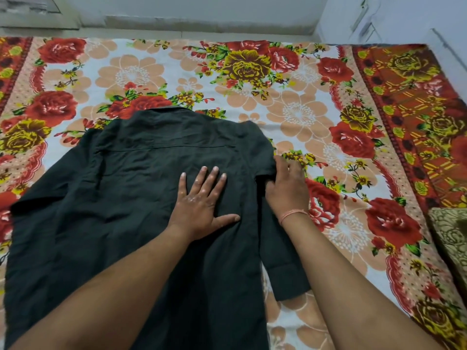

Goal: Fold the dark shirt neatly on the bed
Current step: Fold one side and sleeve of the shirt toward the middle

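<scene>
The dark shirt (131, 188) lies back-up on the floral bed sheet (290, 104), collar toward the far side. My left hand (202, 203) presses flat on the middle of the shirt's back, fingers spread. My right hand (288, 188) rests at the shirt's right edge near the armpit, fingers curled around the fabric where the right sleeve begins. That right sleeve (285, 269) runs down along the shirt's side, cuff toward me. The left sleeve spreads out to the left.
The bed sheet has a red patterned border (409, 137) on the right. A brown patterned cushion (452, 238) sits at the right edge. A pale wall and floor (202, 21) lie beyond the bed's far side.
</scene>
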